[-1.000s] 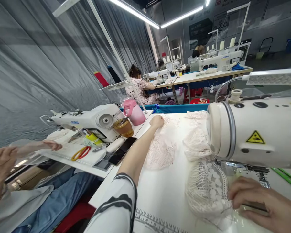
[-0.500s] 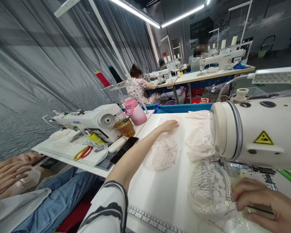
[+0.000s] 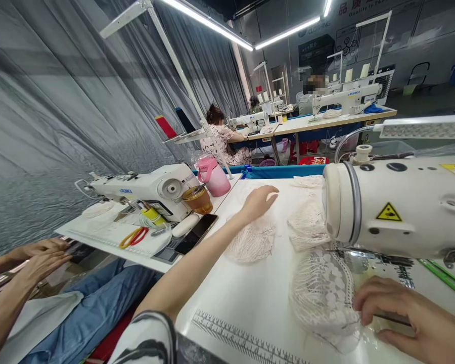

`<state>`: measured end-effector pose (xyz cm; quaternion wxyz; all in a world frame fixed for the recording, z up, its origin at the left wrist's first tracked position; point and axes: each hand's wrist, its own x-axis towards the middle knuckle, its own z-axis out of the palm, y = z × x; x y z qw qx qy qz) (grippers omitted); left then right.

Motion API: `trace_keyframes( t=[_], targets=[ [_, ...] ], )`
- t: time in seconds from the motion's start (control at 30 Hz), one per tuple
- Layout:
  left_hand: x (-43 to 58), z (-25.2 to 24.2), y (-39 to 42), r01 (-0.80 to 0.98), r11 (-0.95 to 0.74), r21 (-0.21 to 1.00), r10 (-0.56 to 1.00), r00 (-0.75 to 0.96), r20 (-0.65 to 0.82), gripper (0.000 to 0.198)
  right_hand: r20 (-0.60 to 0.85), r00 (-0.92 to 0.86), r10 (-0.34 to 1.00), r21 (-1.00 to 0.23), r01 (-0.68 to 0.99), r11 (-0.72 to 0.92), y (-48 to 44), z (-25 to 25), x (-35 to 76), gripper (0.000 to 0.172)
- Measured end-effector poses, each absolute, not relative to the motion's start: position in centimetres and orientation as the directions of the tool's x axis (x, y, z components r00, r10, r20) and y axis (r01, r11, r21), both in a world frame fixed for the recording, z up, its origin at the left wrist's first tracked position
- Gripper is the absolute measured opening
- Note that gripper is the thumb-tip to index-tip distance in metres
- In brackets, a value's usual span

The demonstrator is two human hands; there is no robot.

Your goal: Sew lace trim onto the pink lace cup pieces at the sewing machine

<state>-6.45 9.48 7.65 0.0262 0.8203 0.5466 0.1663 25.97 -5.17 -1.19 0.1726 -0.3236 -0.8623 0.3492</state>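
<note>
My left hand (image 3: 260, 203) is stretched over the far part of the table, thumb and fingers apart, with nothing seen between them. Just below it lies a pale lace piece (image 3: 252, 241) with loose threads. My right hand (image 3: 413, 316) rests beside the sewing machine (image 3: 405, 202), its fingers bent and apart from the thumb. Its fingertips are at the right edge of another lace piece (image 3: 322, 298), which lies flat near the machine's needle area. More lace pieces (image 3: 307, 222) lie behind that one, partly hidden by the machine head.
A ruler strip (image 3: 242, 338) runs along the table's front. On the left are a phone (image 3: 196, 233), an amber cup (image 3: 199, 199), a pink jug (image 3: 214, 177), scissors (image 3: 134, 237) and another sewing machine (image 3: 144, 189). A co-worker's hands (image 3: 41, 255) are at far left. Green tool (image 3: 445, 278) at right.
My left hand has loosened from the lace at the far end, its fingers now straighter and more apart. My right hand stays by the lace edge. The camera view has shifted slightly.
</note>
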Motion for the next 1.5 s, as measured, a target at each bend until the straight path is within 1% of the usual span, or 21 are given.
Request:
trace_keyframes(
  t=[0.1, 0.13, 0.17, 0.2, 0.27, 0.33, 0.37, 0.4, 0.47, 0.53, 0.6, 0.67, 0.77, 0.8, 0.87, 0.93, 1.1, 1.2, 1.33, 1.4, 1.5],
  targets=[
    [-3.6, 6.8, 2.6, 0.785, -0.586, 0.202, 0.801, 0.523, 0.291, 0.025, -0.031, -0.693, 0.72, -0.748, 0.494, 0.443, -5.4, -1.0, 26.1, 0.042],
    [-2.8, 6.2, 0.3, 0.644, -0.75, 0.15, 0.653, 0.687, 0.317, 0.031, -0.04, -0.678, 0.734, -0.727, 0.524, 0.444, -5.5, -0.6, 26.0, 0.044],
    [-2.2, 5.4, -1.9, 0.492, -0.866, 0.091, 0.492, 0.804, 0.334, 0.04, -0.052, -0.678, 0.733, -0.698, 0.55, 0.459, -5.6, -0.2, 25.9, 0.043],
    [-1.7, 4.6, -3.9, 0.395, -0.918, 0.029, 0.377, 0.851, 0.364, 0.046, -0.048, -0.683, 0.729, -0.674, 0.561, 0.481, -5.6, 0.3, 25.7, 0.039],
    [-1.2, 3.0, -6.9, 0.341, -0.936, -0.082, 0.294, 0.892, 0.344, 0.041, -0.034, -0.725, 0.688, -0.643, 0.543, 0.541, -5.7, 1.4, 25.3, 0.023],
    [-1.0, 2.0, -8.6, 0.393, -0.913, -0.111, 0.335, 0.877, 0.344, 0.024, 0.01, -0.745, 0.667, -0.632, 0.513, 0.582, -5.5, 2.1, 24.9, 0.02],
    [-1.0, 1.7, -9.0, 0.427, -0.9, -0.086, 0.373, 0.858, 0.354, 0.019, 0.045, -0.743, 0.668, -0.636, 0.494, 0.593, -5.5, 2.2, 24.8, 0.02],
    [-0.9, 1.7, -9.2, 0.461, -0.887, -0.033, 0.418, 0.831, 0.368, 0.019, 0.084, -0.756, 0.649, -0.648, 0.453, 0.612, -5.4, 2.2, 24.8, 0.019],
    [-0.7, 2.3, -9.0, 0.516, -0.845, 0.14, 0.528, 0.763, 0.373, 0.022, 0.113, -0.735, 0.669, -0.685, 0.43, 0.588, -5.2, 2.0, 24.9, 0.019],
    [-0.4, 3.5, -8.3, 0.567, -0.755, 0.329, 0.654, 0.69, 0.311, 0.022, 0.094, -0.691, 0.717, -0.725, 0.446, 0.525, -5.2, 1.8, 25.2, 0.021],
    [0.0, 4.8, -7.5, 0.608, -0.676, 0.417, 0.721, 0.661, 0.206, 0.02, 0.07, -0.648, 0.759, -0.745, 0.472, 0.471, -5.2, 1.7, 25.3, 0.024],
    [0.5, 5.6, -6.6, 0.612, -0.686, 0.393, 0.7, 0.703, 0.125, 0.02, 0.052, -0.604, 0.795, -0.763, 0.49, 0.422, -5.3, 1.7, 25.4, 0.026],
    [1.5, 5.2, -5.4, 0.573, -0.787, 0.227, 0.602, 0.795, 0.078, 0.039, 0.023, -0.544, 0.839, -0.809, 0.483, 0.335, -5.2, 1.6, 25.4, 0.027],
    [1.9, 4.8, -5.0, 0.564, -0.809, 0.162, 0.581, 0.809, 0.085, 0.041, 0.017, -0.528, 0.849, -0.821, 0.478, 0.314, -5.2, 1.5, 25.4, 0.026],
    [2.5, 3.6, -4.4, 0.548, -0.833, 0.075, 0.553, 0.821, 0.138, 0.031, 0.027, -0.519, 0.854, -0.828, 0.467, 0.31, -5.1, 1.5, 25.5, 0.025],
    [2.9, 2.7, -3.8, 0.521, -0.85, 0.075, 0.524, 0.825, 0.212, 0.022, 0.054, -0.524, 0.85, -0.825, 0.456, 0.334, -5.0, 1.5, 25.6, 0.025],
    [2.9, 2.1, -2.7, 0.396, -0.908, 0.134, 0.417, 0.832, 0.367, 0.027, 0.118, -0.593, 0.796, -0.756, 0.466, 0.46, -4.9, 1.5, 25.5, 0.023],
    [2.6, 2.4, -2.5, 0.383, -0.915, 0.125, 0.401, 0.83, 0.387, 0.028, 0.188, -0.605, 0.773, -0.68, 0.488, 0.547, -4.8, 1.1, 25.2, 0.017],
    [2.7, 2.6, -2.4, 0.363, -0.917, 0.168, 0.4, 0.837, 0.374, 0.036, 0.31, -0.605, 0.733, -0.638, 0.44, 0.633, -4.6, 0.5, 25.2, 0.012],
    [2.8, 2.4, -2.4, 0.349, -0.927, 0.136, 0.374, 0.848, 0.376, 0.035, 0.347, -0.612, 0.71, -0.63, 0.409, 0.66, -4.5, 0.6, 25.4, 0.011],
    [2.9, 1.9, -2.4, 0.342, -0.939, 0.037, 0.327, 0.855, 0.403, 0.022, 0.392, -0.627, 0.674, -0.607, 0.375, 0.701, -4.5, 1.0, 25.7, 0.013]
  ],
)
